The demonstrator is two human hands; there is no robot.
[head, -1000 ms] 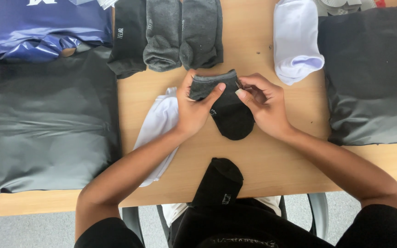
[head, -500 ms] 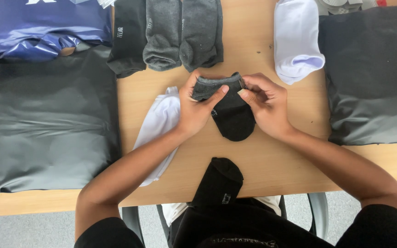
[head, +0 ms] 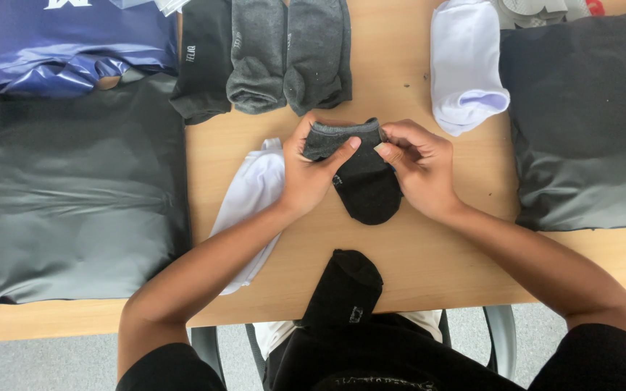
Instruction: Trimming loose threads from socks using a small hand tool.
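Fingers (head: 342,150) pinch dark sock (head: 364,190); white sock (head: 251,192) beside.

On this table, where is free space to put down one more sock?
Bare wood lies between the right hand and the grey bag, and along the near edge right of the black sock. The far edge is crowded: folded dark socks and the white sock.

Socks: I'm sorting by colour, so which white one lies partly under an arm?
The white sock beside the left hand; the other white sock lies uncovered at the table's far edge.
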